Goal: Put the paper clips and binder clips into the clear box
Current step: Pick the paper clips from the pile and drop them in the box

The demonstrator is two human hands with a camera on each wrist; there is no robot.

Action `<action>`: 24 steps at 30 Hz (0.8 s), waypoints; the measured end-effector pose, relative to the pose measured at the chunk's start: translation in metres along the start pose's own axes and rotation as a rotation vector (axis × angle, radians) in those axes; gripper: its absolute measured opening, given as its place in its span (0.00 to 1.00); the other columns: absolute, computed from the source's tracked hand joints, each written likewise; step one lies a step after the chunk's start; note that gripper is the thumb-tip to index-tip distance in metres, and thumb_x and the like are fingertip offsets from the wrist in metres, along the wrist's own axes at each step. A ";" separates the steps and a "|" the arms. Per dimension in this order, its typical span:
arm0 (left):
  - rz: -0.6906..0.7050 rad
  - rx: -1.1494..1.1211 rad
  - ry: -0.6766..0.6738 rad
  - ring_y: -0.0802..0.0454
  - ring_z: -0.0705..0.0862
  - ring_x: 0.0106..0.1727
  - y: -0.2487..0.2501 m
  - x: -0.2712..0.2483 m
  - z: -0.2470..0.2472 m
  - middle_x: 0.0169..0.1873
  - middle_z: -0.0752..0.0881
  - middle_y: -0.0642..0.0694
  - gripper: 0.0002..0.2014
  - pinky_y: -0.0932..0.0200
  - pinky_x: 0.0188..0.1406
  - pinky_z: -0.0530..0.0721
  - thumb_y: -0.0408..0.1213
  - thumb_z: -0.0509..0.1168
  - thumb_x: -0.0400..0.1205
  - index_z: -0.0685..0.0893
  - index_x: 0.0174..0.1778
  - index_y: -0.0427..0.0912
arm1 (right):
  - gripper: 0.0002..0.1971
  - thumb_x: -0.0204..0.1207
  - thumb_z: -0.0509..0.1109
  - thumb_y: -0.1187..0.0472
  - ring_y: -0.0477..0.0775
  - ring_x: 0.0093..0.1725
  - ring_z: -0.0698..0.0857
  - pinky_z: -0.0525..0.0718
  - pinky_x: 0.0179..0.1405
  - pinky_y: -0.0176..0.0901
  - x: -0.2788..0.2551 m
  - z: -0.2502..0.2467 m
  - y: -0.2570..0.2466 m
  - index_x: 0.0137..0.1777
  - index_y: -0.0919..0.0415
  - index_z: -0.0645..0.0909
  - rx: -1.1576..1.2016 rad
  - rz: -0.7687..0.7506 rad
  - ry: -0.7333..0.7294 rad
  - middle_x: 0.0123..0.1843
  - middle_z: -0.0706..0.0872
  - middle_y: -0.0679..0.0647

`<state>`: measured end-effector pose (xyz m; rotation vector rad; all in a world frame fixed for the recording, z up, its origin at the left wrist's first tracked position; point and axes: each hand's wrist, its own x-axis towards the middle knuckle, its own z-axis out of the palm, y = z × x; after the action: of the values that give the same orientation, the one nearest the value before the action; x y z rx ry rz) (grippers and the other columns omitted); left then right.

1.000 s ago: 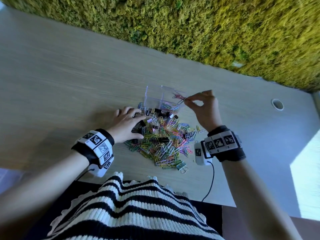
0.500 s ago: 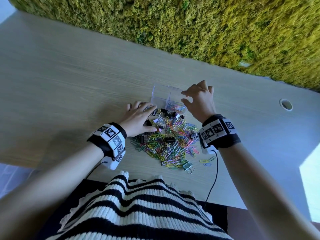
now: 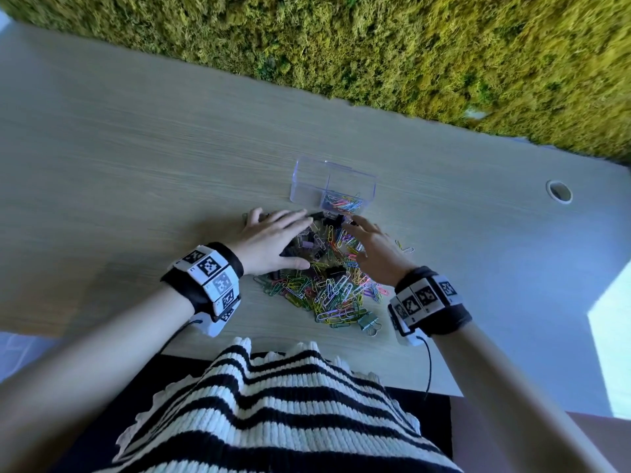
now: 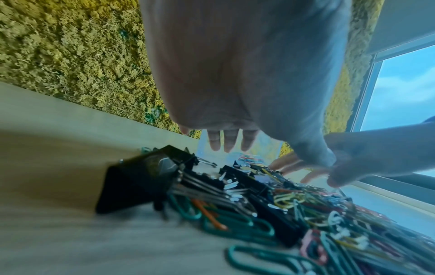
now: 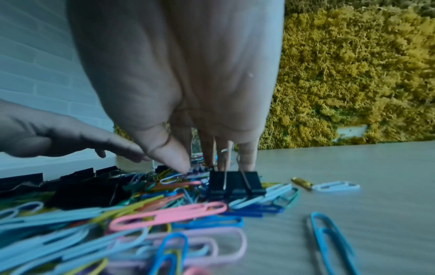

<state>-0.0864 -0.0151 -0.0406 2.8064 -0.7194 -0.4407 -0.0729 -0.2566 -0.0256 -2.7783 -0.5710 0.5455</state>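
Observation:
The clear box (image 3: 309,186) stands on the table beyond the pile, with coloured paper clips (image 3: 343,203) in its right compartment. A heap of coloured paper clips (image 3: 329,290) mixed with black binder clips (image 3: 329,220) lies in front of it. My left hand (image 3: 273,235) lies flat over the heap's left side, fingers (image 4: 226,141) straight above a large black binder clip (image 4: 141,178). My right hand (image 3: 370,242) reaches down onto the heap's far right. Its straight fingers (image 5: 246,158) touch a black binder clip (image 5: 235,181), and it holds nothing.
A green moss wall (image 3: 409,52) runs along the table's far edge. A round cable hole (image 3: 559,191) sits at the right. A pale green binder clip (image 3: 368,323) lies at the heap's near edge, and loose clips (image 5: 329,240) lie right of the heap.
My right hand held paper clips over the box, let them go into it, and came back down onto the heap. The left hand stayed on the heap.

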 end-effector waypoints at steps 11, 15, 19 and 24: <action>0.094 0.035 -0.100 0.57 0.45 0.82 0.015 0.023 -0.001 0.83 0.44 0.54 0.47 0.34 0.74 0.46 0.76 0.46 0.70 0.50 0.82 0.53 | 0.23 0.68 0.73 0.58 0.58 0.64 0.74 0.73 0.60 0.55 -0.012 0.004 0.008 0.65 0.52 0.80 0.003 -0.034 0.243 0.62 0.83 0.52; 0.112 0.068 -0.069 0.55 0.51 0.81 0.013 0.011 -0.001 0.82 0.52 0.54 0.46 0.33 0.74 0.50 0.77 0.43 0.68 0.59 0.79 0.54 | 0.34 0.62 0.76 0.39 0.55 0.62 0.69 0.66 0.55 0.52 -0.018 -0.001 0.009 0.69 0.47 0.76 -0.127 0.056 0.169 0.60 0.82 0.50; 0.036 0.037 0.025 0.51 0.55 0.79 0.000 -0.004 0.000 0.80 0.59 0.52 0.47 0.33 0.72 0.53 0.79 0.44 0.66 0.58 0.79 0.57 | 0.42 0.57 0.75 0.33 0.55 0.64 0.67 0.64 0.58 0.54 -0.022 0.001 0.009 0.73 0.46 0.71 -0.217 0.038 0.049 0.65 0.78 0.50; -0.002 0.037 0.033 0.50 0.56 0.77 -0.005 -0.011 0.003 0.79 0.60 0.51 0.46 0.34 0.71 0.56 0.77 0.52 0.65 0.59 0.79 0.58 | 0.28 0.65 0.74 0.40 0.54 0.61 0.68 0.63 0.56 0.53 -0.018 0.004 0.005 0.66 0.46 0.79 -0.187 0.002 0.094 0.60 0.83 0.46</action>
<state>-0.0947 -0.0054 -0.0423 2.8422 -0.7259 -0.3848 -0.0883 -0.2679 -0.0251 -2.9617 -0.6281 0.3767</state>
